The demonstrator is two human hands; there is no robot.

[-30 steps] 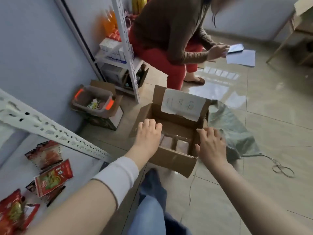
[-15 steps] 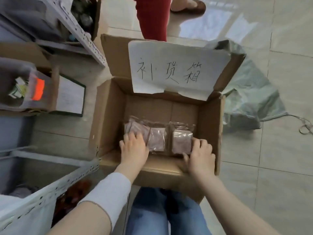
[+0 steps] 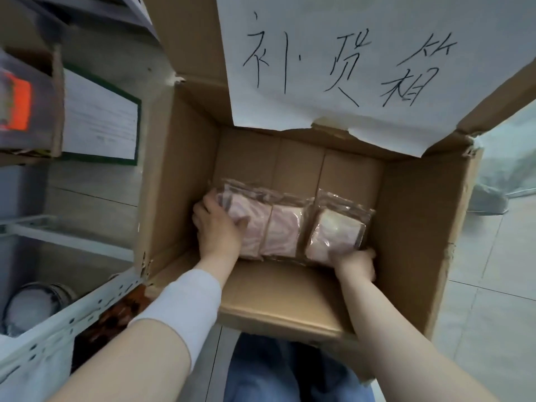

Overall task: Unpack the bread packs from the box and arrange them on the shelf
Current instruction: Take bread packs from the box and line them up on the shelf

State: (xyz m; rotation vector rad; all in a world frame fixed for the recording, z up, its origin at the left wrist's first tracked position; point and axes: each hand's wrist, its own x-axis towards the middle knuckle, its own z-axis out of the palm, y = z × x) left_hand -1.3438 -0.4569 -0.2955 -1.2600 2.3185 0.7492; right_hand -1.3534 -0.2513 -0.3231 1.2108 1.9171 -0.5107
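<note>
An open cardboard box (image 3: pixel 412 236) stands on the floor in front of my knees, a white handwritten sheet taped to its raised far flap. On its bottom lie three clear-wrapped bread packs in a row: a left pack (image 3: pixel 252 227), a middle pack (image 3: pixel 285 232) and a right pack (image 3: pixel 338 233). My left hand (image 3: pixel 217 230) is inside the box, with fingers and thumb curled round the left pack's left end. My right hand (image 3: pixel 358 264) grips the near edge of the right pack. The white metal shelf (image 3: pixel 66 323) is at the lower left.
Dark red snack packets (image 3: pixel 116 317) lie on the shelf behind its perforated rail. A second carton with an orange-handled bin (image 3: pixel 20 108) sits at the left on the tiled floor. A grey-green sack (image 3: pixel 504 169) lies right of the box. My jeans-clad knees (image 3: pixel 278 369) are below.
The view has dropped and closed in on the box. Both hands have gone from its near rim down inside and taken hold of the outer bread packs.
</note>
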